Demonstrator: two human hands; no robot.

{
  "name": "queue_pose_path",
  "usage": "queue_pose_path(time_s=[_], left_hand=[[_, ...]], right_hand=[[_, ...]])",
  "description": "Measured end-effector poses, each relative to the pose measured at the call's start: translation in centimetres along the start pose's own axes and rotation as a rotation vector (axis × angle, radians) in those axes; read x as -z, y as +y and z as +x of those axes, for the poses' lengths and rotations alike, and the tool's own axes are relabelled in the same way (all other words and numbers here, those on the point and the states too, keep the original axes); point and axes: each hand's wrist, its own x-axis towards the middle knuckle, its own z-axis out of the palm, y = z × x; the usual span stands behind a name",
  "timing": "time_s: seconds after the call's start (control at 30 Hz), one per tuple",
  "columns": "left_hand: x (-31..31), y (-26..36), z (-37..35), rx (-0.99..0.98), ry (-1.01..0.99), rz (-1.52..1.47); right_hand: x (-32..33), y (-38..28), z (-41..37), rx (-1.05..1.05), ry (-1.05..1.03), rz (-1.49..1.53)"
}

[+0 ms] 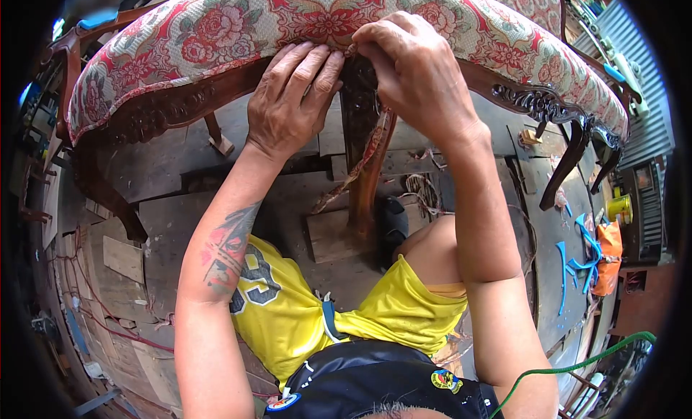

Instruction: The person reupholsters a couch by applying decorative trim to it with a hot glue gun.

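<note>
A long sofa-like seat (216,33) covered in red and cream floral fabric spans the top of the head view, on a carved dark wood frame (169,110). My left hand (297,95) lies against the fabric's lower edge, fingers stretched and side by side; its thumb is hidden. Close to its fingertips, my right hand (425,80) is closed, thumb and fingers pinching a narrow patterned strip of fabric trim (373,141) at the seat edge. The strip's loose end dangles in front of the middle wooden leg (362,195). What lies under my fingertips is hidden.
The leg stands on a flat wooden board (333,235). Blue plastic pieces (562,275) and an orange bag (609,250) lie on the plank floor at right. A green cord (577,365) crosses the lower right. Thin wires (425,188) lie behind the leg.
</note>
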Motion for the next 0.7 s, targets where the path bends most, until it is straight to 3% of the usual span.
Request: queue_pose_path(time_s=[0.27, 0.33, 0.47, 0.57, 0.63, 0.67, 0.7], left_hand=[[-0.1, -0.2, -0.1, -0.035, -0.004, 0.047], [-0.1, -0.2, -0.1, -0.033, -0.007, 0.049], [0.0, -0.2, -0.1, -0.033, -0.01, 0.051], [-0.1, -0.2, -0.1, -0.034, -0.003, 0.06], [-0.1, -0.2, -0.2, -0.03, -0.005, 0.055], [-0.1, -0.2, -0.2, -0.027, -0.007, 0.052], [-0.1, -0.2, -0.2, -0.024, -0.006, 0.052]], right_hand=[[1.6, 2.1, 2.3, 0.245, -0.107, 0.031], [2.2, 2.5, 2.6, 0.328, -0.216, -0.054], [2.2, 3.5, 3.2, 0.347, -0.294, 0.045], [2.7, 3.1, 4.3, 0.392, -0.404, -0.116], [2.9, 2.6, 5.1, 0.374, -0.7, -0.173], [2.7, 2.6, 4.9, 0.376, -0.702, -0.173], [2.3, 2.7, 4.4, 0.506, -0.522, -0.226]])
